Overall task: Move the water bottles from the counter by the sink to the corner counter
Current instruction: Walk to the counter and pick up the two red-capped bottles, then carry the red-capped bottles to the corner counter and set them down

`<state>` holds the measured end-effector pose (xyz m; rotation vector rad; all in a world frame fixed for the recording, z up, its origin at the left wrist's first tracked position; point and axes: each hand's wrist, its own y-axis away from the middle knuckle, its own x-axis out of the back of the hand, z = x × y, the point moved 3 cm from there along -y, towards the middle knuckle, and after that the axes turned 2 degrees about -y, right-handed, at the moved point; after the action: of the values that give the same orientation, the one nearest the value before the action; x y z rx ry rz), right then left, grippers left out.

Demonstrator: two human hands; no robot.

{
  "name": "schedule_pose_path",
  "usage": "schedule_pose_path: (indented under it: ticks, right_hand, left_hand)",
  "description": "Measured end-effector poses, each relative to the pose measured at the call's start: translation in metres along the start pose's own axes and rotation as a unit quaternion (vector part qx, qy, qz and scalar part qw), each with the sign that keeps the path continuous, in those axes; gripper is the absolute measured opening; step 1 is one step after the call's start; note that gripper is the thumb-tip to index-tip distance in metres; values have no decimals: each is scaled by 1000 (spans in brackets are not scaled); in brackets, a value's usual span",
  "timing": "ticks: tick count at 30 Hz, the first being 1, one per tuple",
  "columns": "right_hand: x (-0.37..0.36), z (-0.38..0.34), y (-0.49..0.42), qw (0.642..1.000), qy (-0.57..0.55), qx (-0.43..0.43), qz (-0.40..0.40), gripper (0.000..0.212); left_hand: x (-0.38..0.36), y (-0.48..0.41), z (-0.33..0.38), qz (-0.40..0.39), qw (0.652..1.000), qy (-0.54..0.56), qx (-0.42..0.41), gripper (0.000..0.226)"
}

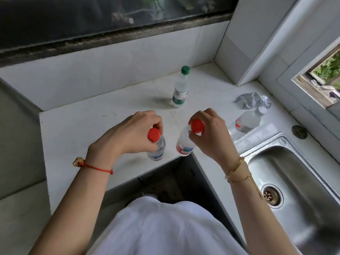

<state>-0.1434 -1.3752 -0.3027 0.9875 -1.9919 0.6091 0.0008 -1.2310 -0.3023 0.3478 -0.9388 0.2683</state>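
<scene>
Head view: both hands are at work. The left hand holds the left bottle by its red cap, fingers curled round the neck. That bottle is upright near the front edge of the corner desk. The right hand has its fingers clamped on the red cap of the right bottle, which leans. Its base is right at the desk's inner corner, and I cannot tell whether it rests there or hangs just above.

A green-capped bottle stands further back on the corner desk, well apart from both. A white-capped bottle stands just beside the sink, with a crumpled wrapper behind it.

The step in hand looks like setting these two bottles down. The right one likely needs straightening and placing further in from the edge before either hand lets go. After that, the white-capped bottle appears to be the one left to fetch.
</scene>
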Motion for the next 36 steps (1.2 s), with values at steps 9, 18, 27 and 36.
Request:
schedule_pose_path:
  ticks: [9,18,27,36]
  right_hand:
    - [10,13,77,985,8,-145,93,25]
    - [-1,-14,175,931,5,-302,204,24]
    - [-33,-61,270,850,12,-430,304,25]
    - [-67,-123,361,749,10,-539,386,26]
  left_hand:
    - [-16,-21,37,-96,982,-27,-159,21]
    - [-41,-12,76,-195,920,-75,-332,22]
    - [-79,37,108,-293,826,-99,-471,29]
    - [-118,110,140,-357,709,-148,-590,35]
